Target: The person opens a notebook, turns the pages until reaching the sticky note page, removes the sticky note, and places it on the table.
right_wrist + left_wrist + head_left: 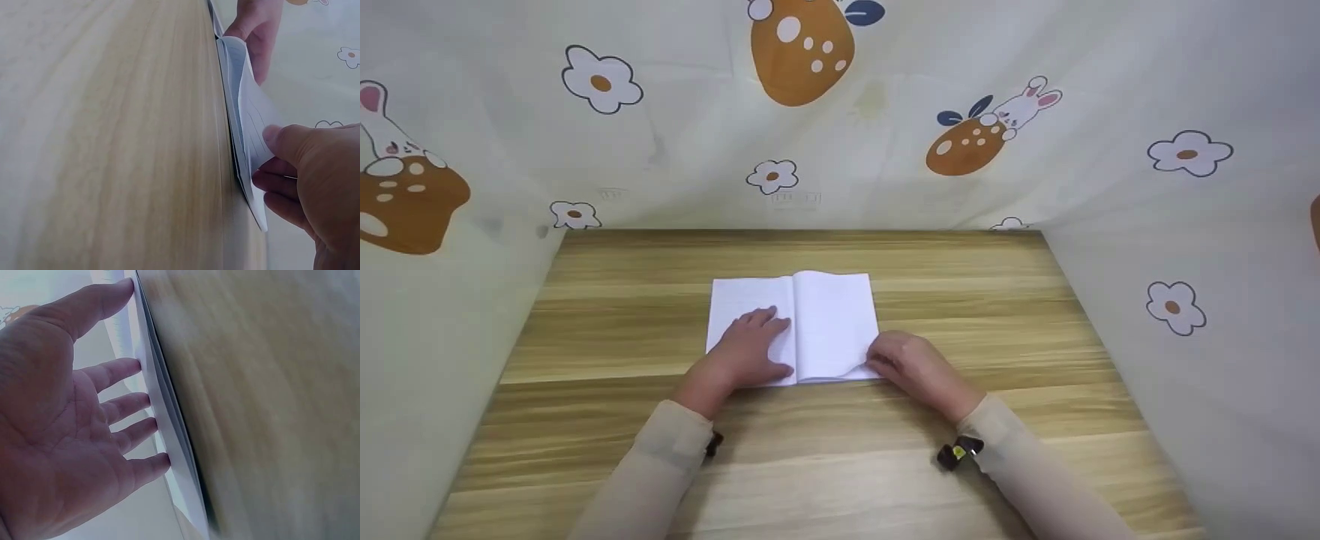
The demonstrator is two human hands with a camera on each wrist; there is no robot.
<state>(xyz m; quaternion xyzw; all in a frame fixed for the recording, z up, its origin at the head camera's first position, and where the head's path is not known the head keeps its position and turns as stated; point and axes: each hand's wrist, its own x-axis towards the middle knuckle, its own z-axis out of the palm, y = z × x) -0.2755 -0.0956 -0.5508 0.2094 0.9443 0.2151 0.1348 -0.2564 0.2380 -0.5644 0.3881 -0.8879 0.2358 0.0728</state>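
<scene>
Two hands work at an open notebook (834,319): the left hand (744,352) spread, the right hand (917,367) pinching a page (256,121).
Nearest are pale sleeves (649,461), with a small dark device (958,453) at the right wrist; beyond them, bare wood-grain table (817,457) leads up to the notebook, lying near the middle of the tabletop. The left hand's fingers stand apart, their tips resting on the left-hand page near the fold; the right hand's thumb and fingers clamp the lower outer corner of the right-hand page, lifting it clear of the ruled sheets beneath. Behind the table's far edge hangs a pale sheet (682,150) printed with flowers, rabbits and orange-brown shapes.
</scene>
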